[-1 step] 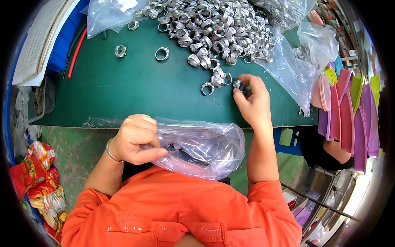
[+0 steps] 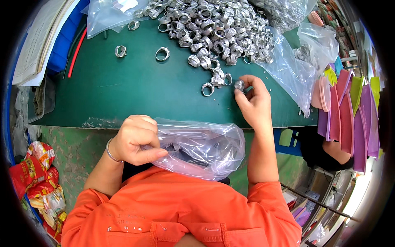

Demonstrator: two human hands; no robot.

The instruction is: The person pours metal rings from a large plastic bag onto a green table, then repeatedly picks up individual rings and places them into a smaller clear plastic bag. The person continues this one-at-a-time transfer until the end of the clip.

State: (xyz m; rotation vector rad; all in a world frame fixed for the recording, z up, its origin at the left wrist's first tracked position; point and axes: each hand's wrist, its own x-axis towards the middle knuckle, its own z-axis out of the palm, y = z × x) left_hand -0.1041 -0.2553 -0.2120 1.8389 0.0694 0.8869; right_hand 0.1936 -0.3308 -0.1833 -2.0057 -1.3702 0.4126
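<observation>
My left hand (image 2: 138, 140) is closed on the rim of a clear plastic bag (image 2: 218, 144), which hangs between the table's front edge and my body with some grey metal pieces inside. Over the table, my right hand (image 2: 256, 101) pinches a silver metal ring (image 2: 239, 85) between thumb and fingers. Just left of it lies a short string of rings, ending in a single ring (image 2: 207, 89). Behind them spreads a large pile of silver rings (image 2: 222, 35). Two more rings sit apart on the left: a wide one (image 2: 162, 54) and a smaller one (image 2: 120, 51).
The green table (image 2: 94, 90) carries a flattened plastic bag (image 2: 288, 61) beside the pile. A filled bag (image 2: 284, 12) stands at the back right. A red rod (image 2: 77, 52) and blue bin (image 2: 66, 49) are at the left. Pink and purple strips (image 2: 345, 119) hang at the right.
My right hand has shifted very slightly to the right, and the ring in its fingers has turned a little. My left hand and the bag have stayed in place.
</observation>
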